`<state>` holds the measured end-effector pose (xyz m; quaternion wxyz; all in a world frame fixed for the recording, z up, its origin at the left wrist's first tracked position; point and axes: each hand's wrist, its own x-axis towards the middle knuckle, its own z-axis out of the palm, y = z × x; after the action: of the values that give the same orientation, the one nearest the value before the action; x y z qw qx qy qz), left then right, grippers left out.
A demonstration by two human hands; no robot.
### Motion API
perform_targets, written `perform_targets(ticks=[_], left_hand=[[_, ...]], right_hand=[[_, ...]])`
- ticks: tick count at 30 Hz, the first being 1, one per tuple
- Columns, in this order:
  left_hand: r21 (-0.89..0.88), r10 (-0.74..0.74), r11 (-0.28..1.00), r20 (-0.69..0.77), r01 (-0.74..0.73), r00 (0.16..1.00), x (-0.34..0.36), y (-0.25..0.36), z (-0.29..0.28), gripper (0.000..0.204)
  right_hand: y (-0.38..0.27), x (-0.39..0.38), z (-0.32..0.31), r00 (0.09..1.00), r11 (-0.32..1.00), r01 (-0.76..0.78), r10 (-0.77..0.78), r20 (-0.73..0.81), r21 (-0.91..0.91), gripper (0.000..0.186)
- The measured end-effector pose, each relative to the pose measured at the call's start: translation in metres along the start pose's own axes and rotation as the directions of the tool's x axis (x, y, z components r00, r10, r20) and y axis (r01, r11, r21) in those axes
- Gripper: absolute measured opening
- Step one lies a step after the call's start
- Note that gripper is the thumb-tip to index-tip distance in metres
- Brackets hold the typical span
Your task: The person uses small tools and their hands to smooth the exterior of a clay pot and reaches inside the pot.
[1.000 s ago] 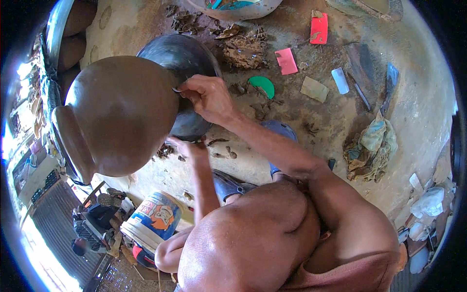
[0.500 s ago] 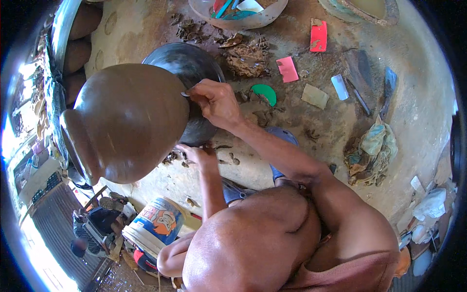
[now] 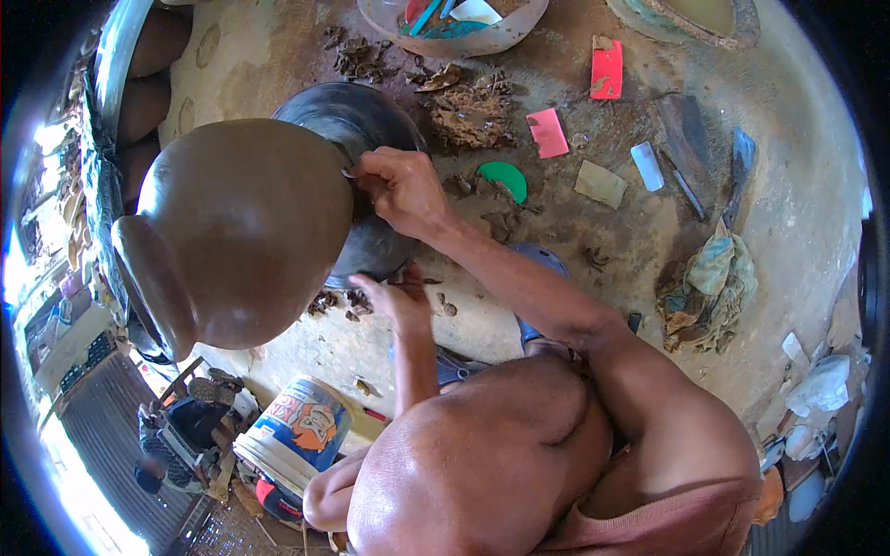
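A large, smooth brown clay pot (image 3: 246, 232) fills the left of the view, its flared rim at the lower left and its base end against a dark round wheel (image 3: 375, 120). My right hand (image 3: 403, 193) is closed in a pinch at the pot's lower wall. Between its thumb and finger shows a small, thin, pale scraper (image 3: 349, 172), mostly hidden by the fingers. At the wheel's near edge, my left hand (image 3: 400, 298) has its fingers apart and holds nothing visible.
Clay scraps (image 3: 471, 113), a green half-disc (image 3: 505, 178), pink and red flat pieces (image 3: 606, 69), a knife (image 3: 739, 171) and a crumpled cloth (image 3: 712, 287) lie on the floor. A basin (image 3: 505, 35) stands at the far side, a bucket (image 3: 301, 422) at lower left.
My left hand has shifted right along the wheel's edge, and its fingers are more spread. My right hand has moved slightly left and up, still pinching the scraper. The pot sits slightly farther left.
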<state>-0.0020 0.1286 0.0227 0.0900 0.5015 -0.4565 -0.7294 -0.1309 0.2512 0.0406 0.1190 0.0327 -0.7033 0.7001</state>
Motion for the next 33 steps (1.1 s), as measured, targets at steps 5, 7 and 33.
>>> perform_targets(ticks=[5, 7, 33], left_hand=[[0.204, -0.312, 0.938, 0.147, 0.28, 0.939, -0.023, 0.024, -0.007, 0.067], [0.164, -0.111, 0.982, 0.13, 0.089, 0.985, 0.019, 0.054, -0.028, 0.067], [0.2, -0.297, 0.941, 0.096, 0.274, 0.95, -0.014, 0.008, -0.008, 0.075]], right_hand=[[-0.003, 0.007, -0.002, 0.999, 0.999, -0.033, 0.034, 0.043, -0.025, 0.021], [-0.005, 0.01, -0.003, 0.999, 1.0, -0.03, 0.03, 0.033, 0.006, 0.023], [-0.007, 0.013, -0.014, 0.986, 0.988, -0.149, 0.151, 0.065, -0.03, 0.032]])
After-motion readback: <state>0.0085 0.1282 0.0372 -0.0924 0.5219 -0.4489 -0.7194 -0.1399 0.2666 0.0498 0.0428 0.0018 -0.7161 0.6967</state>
